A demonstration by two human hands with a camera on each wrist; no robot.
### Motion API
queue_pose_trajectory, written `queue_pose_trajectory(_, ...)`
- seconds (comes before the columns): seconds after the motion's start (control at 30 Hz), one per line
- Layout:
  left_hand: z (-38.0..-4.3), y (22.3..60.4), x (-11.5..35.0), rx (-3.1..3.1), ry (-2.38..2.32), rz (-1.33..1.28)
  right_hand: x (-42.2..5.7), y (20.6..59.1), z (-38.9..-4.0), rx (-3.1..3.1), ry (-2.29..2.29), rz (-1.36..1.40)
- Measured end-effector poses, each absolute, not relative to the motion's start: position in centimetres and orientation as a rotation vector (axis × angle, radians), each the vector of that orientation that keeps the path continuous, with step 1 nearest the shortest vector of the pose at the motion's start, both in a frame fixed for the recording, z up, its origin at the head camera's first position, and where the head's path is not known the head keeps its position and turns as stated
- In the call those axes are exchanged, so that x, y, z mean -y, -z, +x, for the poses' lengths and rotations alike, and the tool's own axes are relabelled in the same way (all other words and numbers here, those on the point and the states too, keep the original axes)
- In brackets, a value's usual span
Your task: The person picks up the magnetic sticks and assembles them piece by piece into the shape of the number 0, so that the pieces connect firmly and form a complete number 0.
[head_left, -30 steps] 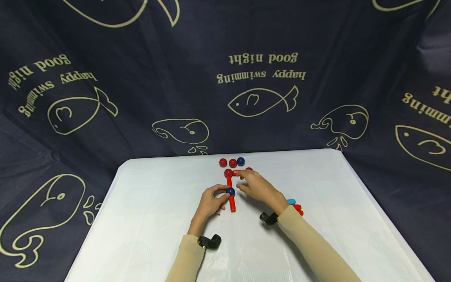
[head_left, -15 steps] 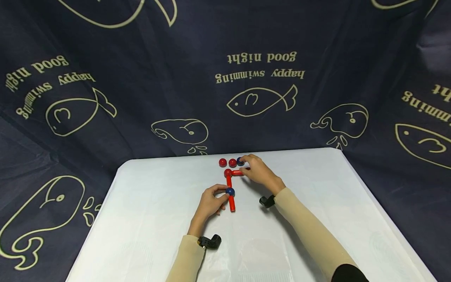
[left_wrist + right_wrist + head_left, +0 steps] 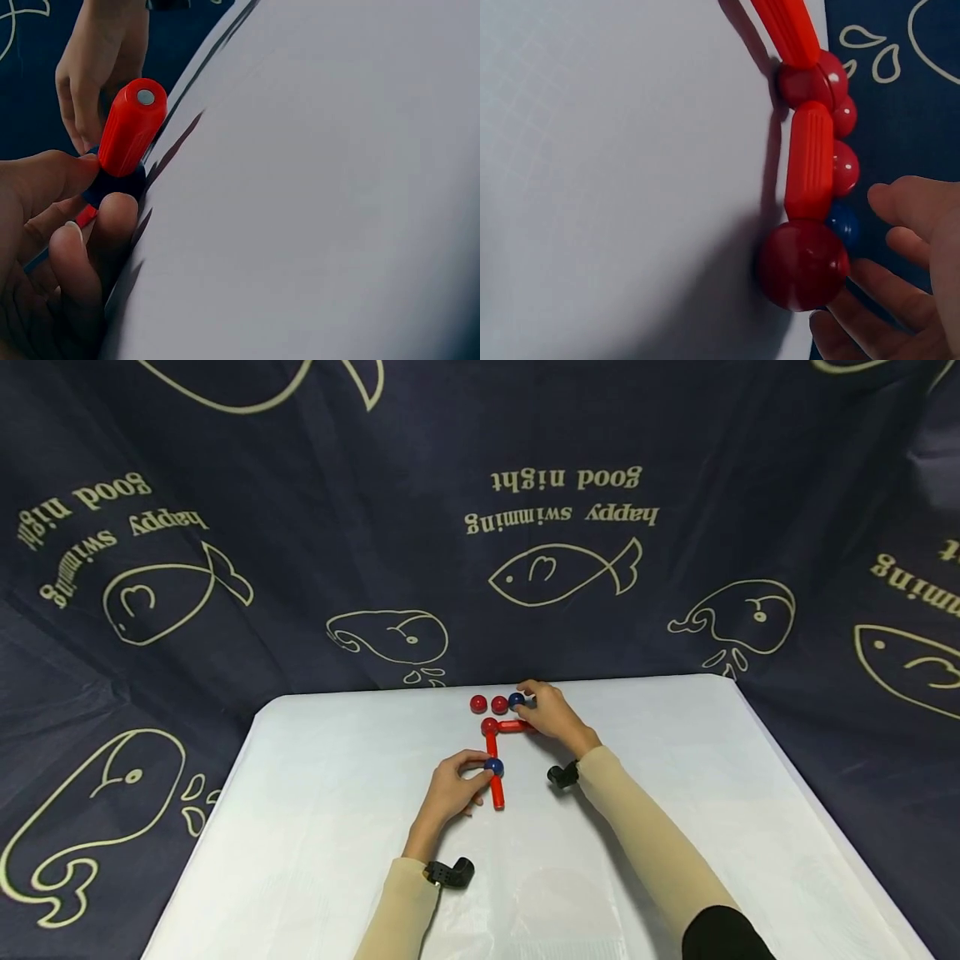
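At the back of the table [image 3: 360,793], head view has the far blue ball [image 3: 517,701] just left of the right hand [image 3: 553,712], the closer one; the left hand [image 3: 450,789] pinches the near blue ball [image 3: 494,767]. Left wrist: a red stick [image 3: 127,131] points our way. Right wrist: fingers look spread, holding nothing, gap showing.

Head view looks down, wrist views closely across one table [image 3: 352,777].

Carries, as a white counter [image 3: 337,793], two red balls [image 3: 478,704] and a blue ball [image 3: 516,701] near its far edge, plus, just nearer, a bent chain [image 3: 492,745] of red rods [image 3: 498,795] and joining balls [image 3: 490,727].
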State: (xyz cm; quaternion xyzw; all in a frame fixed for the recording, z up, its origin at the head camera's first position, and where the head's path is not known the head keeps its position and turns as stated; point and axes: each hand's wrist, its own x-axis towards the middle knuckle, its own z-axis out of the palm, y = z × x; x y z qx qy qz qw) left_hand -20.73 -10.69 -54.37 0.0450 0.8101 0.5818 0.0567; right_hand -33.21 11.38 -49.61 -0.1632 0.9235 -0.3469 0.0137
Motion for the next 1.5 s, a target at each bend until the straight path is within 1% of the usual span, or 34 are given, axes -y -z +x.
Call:
queue_pose_trajectory(0.6, -20.9, 54.6, 10.8, -2.448, -1.761, 0.107, -10.5, 51.3, -34.6, -2.924, 1.056, -0.329)
queue_pose_trajectory(1.27, -20.8, 54.6, 10.8, -2.447, -1.766, 0.121, -11.0, 51.6, -34.0, -2.930, 1.164, -0.257)
queue_pose_trajectory(1.5, -20.8, 54.6, 10.9, -2.443, -1.762, 0.113, -11.5, 51.4, -33.4, -2.936, 1.266, -0.295)
